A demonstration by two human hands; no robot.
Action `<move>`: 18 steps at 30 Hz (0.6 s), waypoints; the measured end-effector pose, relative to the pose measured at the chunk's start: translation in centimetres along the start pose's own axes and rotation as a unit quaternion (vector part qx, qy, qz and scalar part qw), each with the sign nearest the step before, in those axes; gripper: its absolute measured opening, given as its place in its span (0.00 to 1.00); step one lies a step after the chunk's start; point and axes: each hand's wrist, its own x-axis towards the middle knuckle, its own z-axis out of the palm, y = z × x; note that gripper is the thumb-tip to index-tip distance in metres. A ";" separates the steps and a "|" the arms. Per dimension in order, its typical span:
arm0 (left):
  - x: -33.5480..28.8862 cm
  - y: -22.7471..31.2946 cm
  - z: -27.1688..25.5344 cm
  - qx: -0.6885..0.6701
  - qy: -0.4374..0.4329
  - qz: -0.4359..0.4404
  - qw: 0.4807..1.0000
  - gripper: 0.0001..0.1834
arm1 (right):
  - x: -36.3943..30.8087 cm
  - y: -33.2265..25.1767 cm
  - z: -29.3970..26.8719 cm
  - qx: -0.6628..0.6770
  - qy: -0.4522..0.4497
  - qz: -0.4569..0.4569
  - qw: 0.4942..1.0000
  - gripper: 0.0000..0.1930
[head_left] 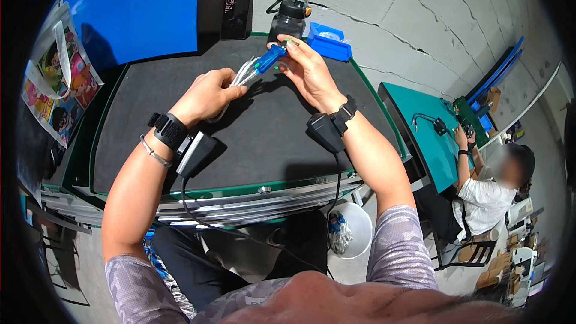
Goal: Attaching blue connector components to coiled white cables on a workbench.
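Note:
My left hand (pixel 207 95) is closed round a looped bundle of whitish, clear-coated cable (pixel 243 73) over the middle of the dark work mat (pixel 162 150). From the bundle's upper end a blue plastic piece (pixel 271 59) with a green spot slants up to the right. My right hand (pixel 312 77) pinches the far tip of that blue piece between thumb and fingers. What exactly sits between those fingertips is too small to make out. Each wrist wears a black strap with a wired black box.
Along the back edge stand a dark bottle (pixel 290 19), a black phone (pixel 237 14) and a blue bin (pixel 329 42). A white bucket (pixel 355 234) with bundled cables is below the front edge. At right, another person works at a green table (pixel 414 123).

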 end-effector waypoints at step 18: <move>0.6 -0.7 0.3 -0.098 -0.016 -0.035 0.994 0.17 | 0.2 0.0 -0.2 0.034 -0.087 0.005 0.996 0.23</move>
